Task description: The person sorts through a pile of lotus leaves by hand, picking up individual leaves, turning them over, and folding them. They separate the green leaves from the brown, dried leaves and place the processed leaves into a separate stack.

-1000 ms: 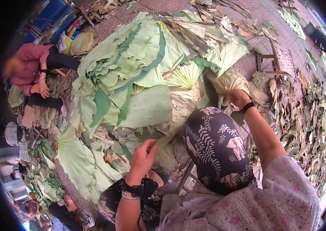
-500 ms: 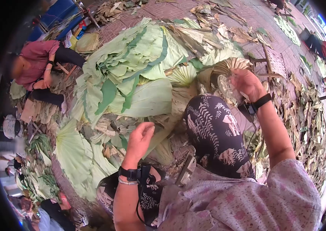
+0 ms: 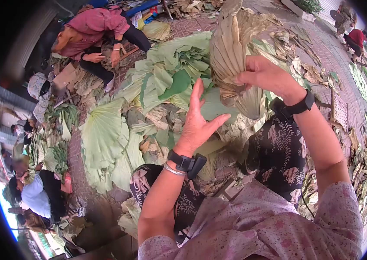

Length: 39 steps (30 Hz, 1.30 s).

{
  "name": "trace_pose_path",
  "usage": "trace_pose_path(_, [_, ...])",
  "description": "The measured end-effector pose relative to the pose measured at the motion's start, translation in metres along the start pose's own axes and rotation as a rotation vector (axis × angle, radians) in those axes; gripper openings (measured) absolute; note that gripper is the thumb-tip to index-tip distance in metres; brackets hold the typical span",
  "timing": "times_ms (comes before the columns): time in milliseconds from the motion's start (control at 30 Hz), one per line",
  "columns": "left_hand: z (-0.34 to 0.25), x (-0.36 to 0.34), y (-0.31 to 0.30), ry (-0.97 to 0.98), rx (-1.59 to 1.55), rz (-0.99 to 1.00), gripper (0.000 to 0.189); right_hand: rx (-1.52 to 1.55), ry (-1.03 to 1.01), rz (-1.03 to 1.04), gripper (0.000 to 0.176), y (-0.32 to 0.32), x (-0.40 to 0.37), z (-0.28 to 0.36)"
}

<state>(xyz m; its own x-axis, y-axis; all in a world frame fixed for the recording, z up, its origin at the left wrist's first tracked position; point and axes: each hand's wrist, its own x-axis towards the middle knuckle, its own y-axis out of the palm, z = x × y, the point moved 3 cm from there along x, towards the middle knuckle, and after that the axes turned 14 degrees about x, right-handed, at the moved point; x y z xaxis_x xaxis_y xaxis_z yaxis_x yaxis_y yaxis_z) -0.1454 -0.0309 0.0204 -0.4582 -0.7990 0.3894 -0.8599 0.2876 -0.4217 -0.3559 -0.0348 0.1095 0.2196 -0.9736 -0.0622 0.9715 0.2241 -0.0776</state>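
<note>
My right hand (image 3: 270, 78) pinches a dried brownish leaf (image 3: 228, 47), large and pleated like a lotus leaf, near its gathered middle. The leaf hangs upright in front of me, its folds spreading above and below my fingers. To its left my left hand (image 3: 200, 123) is raised with thumb and fingers spread, holding nothing and apart from the leaf. Behind both hands lies a heap of large pale green leaves (image 3: 157, 84), partly hidden by my left fingers and the dried leaf.
A fan-shaped green leaf (image 3: 103, 130) lies on the paving at the left. A person in a pink shirt (image 3: 92, 28) sits beyond the heap. A woven stool (image 3: 339, 106) stands at the right among dried leaf scraps (image 3: 311, 186). Other people sit at the far left and far right.
My right hand has lifted the dried leaf up from beside the heap. My left hand has risen toward it, fingers spreading. The view has shifted, bringing more of the people at left into sight.
</note>
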Motion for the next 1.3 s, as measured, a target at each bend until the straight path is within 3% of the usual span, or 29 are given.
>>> trace_pose_path(33, [-0.001, 0.002, 0.0, -0.013, -0.049, -0.002, 0.097, -0.029, 0.009, 0.068, 0.031, 0.019, 0.009, 0.0])
trace_pose_path(67, [0.0, 0.0, -0.002, -0.026, -0.097, -0.005, 0.097, -0.157, 0.011, 0.166, 0.045, 0.03, 0.024, -0.013])
trace_pose_path(167, [0.026, -0.006, -0.006, -0.335, -0.434, -0.03, 0.088, -0.249, -0.039, 0.211, 0.058, 0.067, 0.033, -0.014])
trace_pose_path(200, [0.038, -0.009, -0.007, -0.341, -0.541, -0.113, 0.068, -0.233, -0.031, 0.215, 0.072, 0.07, 0.033, -0.027])
trace_pose_path(300, [0.045, -0.014, -0.033, -0.672, -0.744, -0.145, 0.053, -0.626, -0.431, 0.187, 0.092, 0.083, 0.017, -0.053])
trace_pose_path(333, [0.052, -0.015, -0.04, -0.671, -0.753, -0.162, 0.044, -0.651, -0.422, 0.204, 0.088, 0.088, 0.007, -0.055])
trace_pose_path(433, [0.058, -0.016, -0.053, -0.567, -0.909, -0.302, 0.043, -0.81, -0.507, 0.213, 0.079, 0.101, -0.001, -0.064])
trace_pose_path(567, [0.073, -0.023, -0.056, -0.631, -1.1, -0.22, 0.042, -0.757, -0.561, 0.148, 0.059, 0.099, 0.002, -0.067])
trace_pose_path(667, [0.069, -0.022, -0.055, -0.586, -0.931, -0.252, 0.042, -0.656, -0.506, 0.012, 0.05, 0.077, 0.008, -0.065])
trace_pose_path(833, [0.056, -0.024, -0.053, -0.565, -0.869, -0.27, 0.051, -0.208, -0.705, -0.729, 0.043, -0.016, 0.008, -0.04])
trace_pose_path(967, [0.064, -0.03, -0.049, -0.566, -0.879, -0.263, 0.05, -0.049, -0.912, -0.962, 0.039, -0.066, -0.005, -0.032])
trace_pose_path(1100, [0.06, -0.031, -0.044, -0.589, -0.844, -0.262, 0.049, -0.191, -0.925, -0.829, 0.043, -0.032, -0.009, -0.023])
trace_pose_path(1133, [0.06, -0.031, -0.043, -0.588, -0.833, -0.262, 0.049, -0.284, -0.887, -0.847, 0.042, -0.027, -0.012, -0.02])
trace_pose_path(1233, [0.062, -0.032, -0.043, -0.597, -0.828, -0.282, 0.049, -0.373, -1.056, -0.917, 0.039, -0.026, -0.016, -0.007])
trace_pose_path(1300, [0.065, -0.03, -0.045, -0.603, -0.845, -0.303, 0.051, -0.185, -1.018, -0.997, 0.038, -0.045, -0.022, -0.004])
